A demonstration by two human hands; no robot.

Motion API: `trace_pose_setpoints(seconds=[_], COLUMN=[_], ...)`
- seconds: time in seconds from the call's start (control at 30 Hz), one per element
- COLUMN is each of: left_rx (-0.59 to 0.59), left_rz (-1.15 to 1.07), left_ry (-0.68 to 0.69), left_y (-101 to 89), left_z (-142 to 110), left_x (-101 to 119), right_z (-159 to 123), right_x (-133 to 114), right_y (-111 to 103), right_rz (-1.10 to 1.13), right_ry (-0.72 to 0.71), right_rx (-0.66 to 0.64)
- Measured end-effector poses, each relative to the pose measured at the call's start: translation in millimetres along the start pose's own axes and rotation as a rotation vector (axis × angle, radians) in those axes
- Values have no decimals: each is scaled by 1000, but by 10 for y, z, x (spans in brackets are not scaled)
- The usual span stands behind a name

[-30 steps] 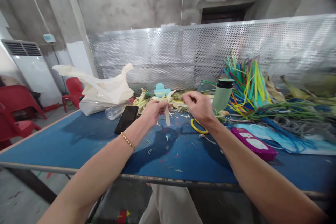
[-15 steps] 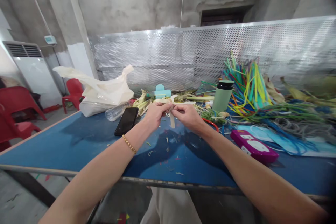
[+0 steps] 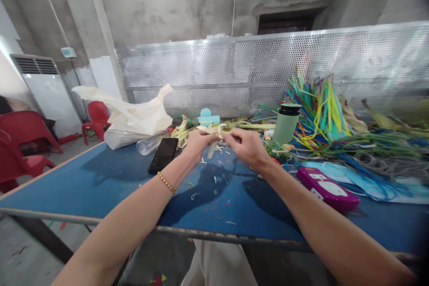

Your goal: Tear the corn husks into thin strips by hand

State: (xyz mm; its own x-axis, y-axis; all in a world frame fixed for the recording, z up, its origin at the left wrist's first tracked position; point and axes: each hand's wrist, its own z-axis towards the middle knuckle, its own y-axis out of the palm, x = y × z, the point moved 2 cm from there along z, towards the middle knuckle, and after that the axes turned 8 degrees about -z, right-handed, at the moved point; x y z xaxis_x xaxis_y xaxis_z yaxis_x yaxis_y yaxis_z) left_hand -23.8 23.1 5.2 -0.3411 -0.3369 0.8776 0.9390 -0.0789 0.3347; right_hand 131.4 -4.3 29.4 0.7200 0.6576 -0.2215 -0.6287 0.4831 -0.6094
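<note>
Above the blue table [image 3: 100, 178], my left hand [image 3: 197, 142] and my right hand [image 3: 246, 145] are raised close together. Both pinch a pale leaf strip [image 3: 212, 146], whose loose end hangs down between them. The left fingers close on its upper part near a folded bit. The right fingers pinch it just to the right, at about the same height. A gold bead bracelet [image 3: 166, 182] sits on my left wrist. Small leaf scraps [image 3: 214, 178] lie on the table below the hands.
A black phone [image 3: 163, 155], a clear bottle [image 3: 149, 143] and a white bag [image 3: 134, 118] lie to the left. A green flask [image 3: 285, 123], coloured strips [image 3: 315, 107], a purple device [image 3: 326, 188] and leaves are on the right. A perforated metal screen [image 3: 234, 71] backs the table; red chairs [image 3: 23, 143] stand left.
My right hand came in from the right to meet the left at the strip, then drew slightly apart. The strip's hanging end now slants more to the left.
</note>
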Motion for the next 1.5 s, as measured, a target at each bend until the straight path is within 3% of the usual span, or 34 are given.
trace_pose_setpoints(seconds=[0.1,0.2,0.3,0.4,0.57,0.83,1.13,1.33,1.5], left_rx=[-114,-222,-268,-327,-318,-308,-224,-81,-113], left_rz=[212,327,435,456,543,551,257,77,62], left_ry=[-28,2,52,80,51,73,-84,-94,-78], left_y=[39,127,206,252,251,232,176,9,22], left_z=[-51,-134,-210,-261,-291,-240,-224,-45,-40], left_x=[-44,-45,-11,26,53,22,64,35,51], right_z=[35,52,53,63,92,72,33,34,30], right_x=[37,59,74,98,102,-43,-139,-107,-24], right_y=[-76,-36,21,15,-64,-130,-227,-204,-142], right_rz=[-66,-65,88,331,450,203,133,115,36], right_ry=[-30,-85,-51,75,178,-128,-275,-317,-347], right_rx=[117,2,-89,-55,-60,54,87,60,62])
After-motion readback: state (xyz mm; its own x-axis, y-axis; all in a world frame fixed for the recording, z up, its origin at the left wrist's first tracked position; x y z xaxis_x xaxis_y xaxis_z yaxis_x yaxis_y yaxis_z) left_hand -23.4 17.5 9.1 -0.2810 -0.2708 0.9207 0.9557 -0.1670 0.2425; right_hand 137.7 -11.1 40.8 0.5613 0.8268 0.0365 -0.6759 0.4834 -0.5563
